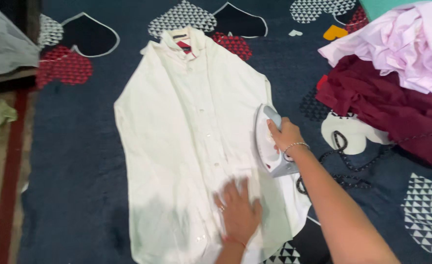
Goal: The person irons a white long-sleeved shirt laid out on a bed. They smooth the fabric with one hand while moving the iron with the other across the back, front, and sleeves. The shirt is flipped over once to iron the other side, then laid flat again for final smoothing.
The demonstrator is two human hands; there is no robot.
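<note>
Head view only. Shirt (186, 142), cream, buttoned, lies flat, front up, on a dark blue blanket (79, 161) with heart and triangle prints; collar far, hem near, the hem cut off by the near frame edge.

Left hand (238, 210) lies flat on the shirt near the hem, fingers spread, grip apart, palm down pressing cloth. Motion-blurred; a ring and a red wrist thread just show. Forearm cut off by the near edge.

Right hand (285, 137) has its grip clamped on the handle of the iron (270, 144). The iron sits on the shirt's right edge, nose pointing far. Soleplate hidden underneath; handle mostly hidden by the fingers. Bracelet on the wrist.

Cord (345, 161), dark and braided, loops on the blanket just right of the iron; where it joins the iron is hidden behind the arm.

Far right: pile of clothes (396, 78), maroon under pale pink, cut off by the right edge.

Far left corner: grey object, cropped, can't identify it.
</note>
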